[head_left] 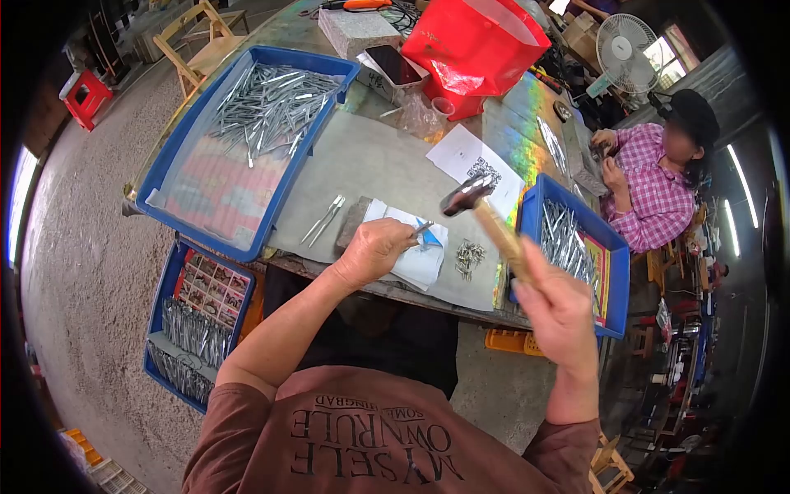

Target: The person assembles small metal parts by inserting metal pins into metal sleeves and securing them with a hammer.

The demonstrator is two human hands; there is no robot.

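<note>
So the left hand (378, 249)'s pinching a thin metal piece (423, 228) right over a folded white cloth (418, 268) on the table (329, 169), while the right hand (559, 309), kept apart from it, is wrapped round a hammer (499, 234)'s wooden handle. Little pile of metal bits (470, 258) just beside the cloth, btw.

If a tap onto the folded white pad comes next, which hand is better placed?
Probably the right hand: it holds the wooden-handled hammer with a dark metal head, raised beside the folded white pad. The left hand seems busy, pinching a slim grey metal piece over that pad.
</note>
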